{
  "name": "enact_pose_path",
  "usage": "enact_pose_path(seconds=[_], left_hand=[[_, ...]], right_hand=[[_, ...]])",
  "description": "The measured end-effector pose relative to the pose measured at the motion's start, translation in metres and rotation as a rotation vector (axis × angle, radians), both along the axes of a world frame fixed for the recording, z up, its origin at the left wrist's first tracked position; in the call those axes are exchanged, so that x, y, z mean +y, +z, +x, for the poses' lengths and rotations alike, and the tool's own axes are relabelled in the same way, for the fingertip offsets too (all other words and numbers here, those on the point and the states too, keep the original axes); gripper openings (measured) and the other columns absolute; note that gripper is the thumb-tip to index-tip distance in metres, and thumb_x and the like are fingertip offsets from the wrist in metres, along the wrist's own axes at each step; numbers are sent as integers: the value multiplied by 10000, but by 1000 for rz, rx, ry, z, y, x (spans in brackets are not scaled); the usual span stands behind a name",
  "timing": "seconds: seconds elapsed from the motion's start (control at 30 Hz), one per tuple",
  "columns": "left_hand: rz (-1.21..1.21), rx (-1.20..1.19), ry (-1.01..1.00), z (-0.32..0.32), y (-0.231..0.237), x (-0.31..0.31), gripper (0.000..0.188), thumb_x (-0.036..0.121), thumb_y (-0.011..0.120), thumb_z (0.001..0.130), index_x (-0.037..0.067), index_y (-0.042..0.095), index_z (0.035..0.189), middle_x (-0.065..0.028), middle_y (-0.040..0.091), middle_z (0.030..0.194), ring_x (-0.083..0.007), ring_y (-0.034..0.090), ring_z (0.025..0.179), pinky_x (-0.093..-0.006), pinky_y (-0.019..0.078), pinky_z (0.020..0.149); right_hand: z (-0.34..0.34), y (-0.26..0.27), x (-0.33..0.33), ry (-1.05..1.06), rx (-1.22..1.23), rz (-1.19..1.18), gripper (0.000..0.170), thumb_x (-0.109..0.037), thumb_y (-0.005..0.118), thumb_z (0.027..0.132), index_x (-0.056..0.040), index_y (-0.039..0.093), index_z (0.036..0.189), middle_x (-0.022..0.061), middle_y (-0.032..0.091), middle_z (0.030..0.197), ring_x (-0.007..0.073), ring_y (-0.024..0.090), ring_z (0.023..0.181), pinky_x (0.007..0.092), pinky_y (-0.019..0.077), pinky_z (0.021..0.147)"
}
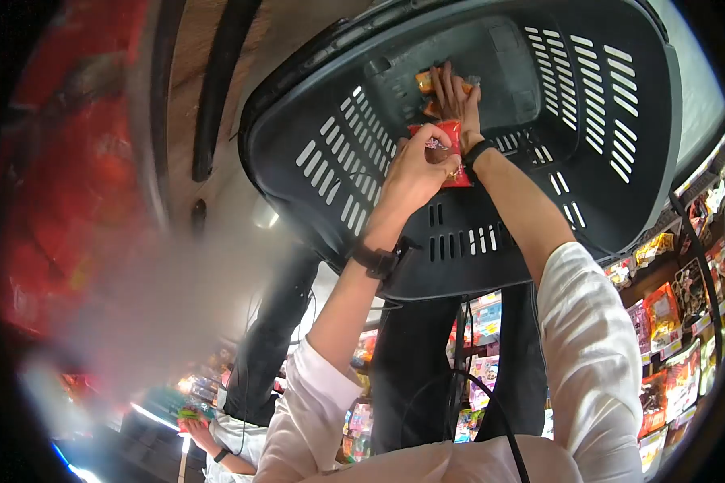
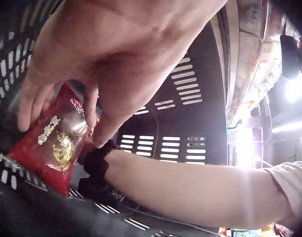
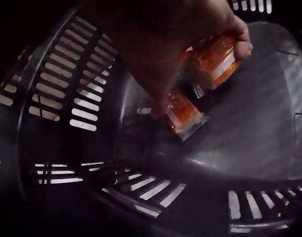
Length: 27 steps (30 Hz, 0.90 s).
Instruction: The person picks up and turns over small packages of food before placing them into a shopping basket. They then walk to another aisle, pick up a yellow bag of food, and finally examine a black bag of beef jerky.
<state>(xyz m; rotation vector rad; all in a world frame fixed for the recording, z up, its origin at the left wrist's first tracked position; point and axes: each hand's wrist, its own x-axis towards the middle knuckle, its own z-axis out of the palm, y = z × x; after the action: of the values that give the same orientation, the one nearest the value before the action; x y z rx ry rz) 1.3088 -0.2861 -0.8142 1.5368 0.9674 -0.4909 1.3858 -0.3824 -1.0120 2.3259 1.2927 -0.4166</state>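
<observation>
Inside a black slotted basket [image 1: 620,201], my left hand [image 1: 415,177] pinches a shiny red snack packet [image 1: 452,179] near its upper part. In the left wrist view the red packet [image 2: 49,143] shows white and gold lettering, with thumb and fingers at its edge. Deeper down, my right hand [image 1: 457,105] reaches to the basket floor. Its fingers grip an orange snack in clear wrapping [image 3: 217,59], a thumb-like tip lying on its side. A second orange wrapped snack [image 3: 183,113] lies just below the palm.
Shelves with colourful packaged snacks [image 1: 664,322] run along the right side. A blurred red shape [image 1: 72,201] fills the left. At the lower left another hand [image 1: 205,435] holds something green. Cables [image 1: 491,402] hang below the basket.
</observation>
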Motion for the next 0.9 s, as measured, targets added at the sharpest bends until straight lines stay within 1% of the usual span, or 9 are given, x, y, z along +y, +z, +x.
enact_pose_path(seconds=[0.07,0.1,0.2,0.23,0.37,0.57,0.7,0.83,0.9], left_hand=[[-6,53,-24,6,10,8,260,181,753,884,61,609,1064,-66,647,888,-142,579,784,-305,476,737],[-11,83,-38,9,18,13,261,183,754,884,61,610,1064,-66,646,887,-143,576,783,-306,476,738],[4,24,32,7,26,18,265,189,760,880,62,612,1059,-57,635,874,-145,563,773,-310,476,734],[35,6,18,6,24,18,254,182,755,883,62,613,1057,-48,621,862,-145,553,758,-308,474,727],[-28,24,23,6,33,20,226,160,744,893,67,617,1055,-37,616,902,-132,545,772,-288,467,725],[-151,-19,101,10,98,14,184,116,717,930,67,594,1057,1,593,916,-83,560,804,-241,463,704],[-138,-170,188,13,163,-1,255,90,713,945,89,512,1102,11,562,902,-69,578,811,-235,483,686],[-218,-118,308,20,249,-25,362,116,726,941,111,420,1134,-16,562,941,-87,576,840,-270,502,709],[-226,-123,288,28,296,-36,390,169,724,951,119,387,1141,-42,559,1002,-108,569,885,-297,511,736]], right_hand=[[0,4,-5,63,-36,-136,835,-514,650,867,-212,321,1573,43,336,1590,220,442,1190,473,410,784],[5,8,-8,90,-11,-119,695,-389,632,893,-189,398,1516,48,402,1520,232,449,1194,466,406,776],[15,15,-12,83,135,-113,624,-367,630,893,-153,455,1452,48,469,1403,227,455,1202,467,402,784],[17,15,-17,94,128,5,560,-352,646,885,-127,499,1376,46,509,1278,229,458,1226,474,411,820],[30,40,-6,-76,240,17,579,-394,682,867,-98,505,1333,53,529,1203,231,479,1226,475,442,888],[65,116,-8,-346,522,6,783,-508,733,819,-8,468,1361,133,539,1317,298,490,1299,504,475,989],[106,224,-18,-452,689,15,1030,-704,750,722,76,470,1334,229,534,1361,366,501,1304,496,464,1043],[144,335,-49,-434,790,13,1040,-734,703,730,111,499,1302,263,571,1307,422,513,1276,440,456,1054],[161,410,-68,-503,864,120,877,-646,765,730,113,594,1134,290,643,1169,442,594,1173,453,507,970]])
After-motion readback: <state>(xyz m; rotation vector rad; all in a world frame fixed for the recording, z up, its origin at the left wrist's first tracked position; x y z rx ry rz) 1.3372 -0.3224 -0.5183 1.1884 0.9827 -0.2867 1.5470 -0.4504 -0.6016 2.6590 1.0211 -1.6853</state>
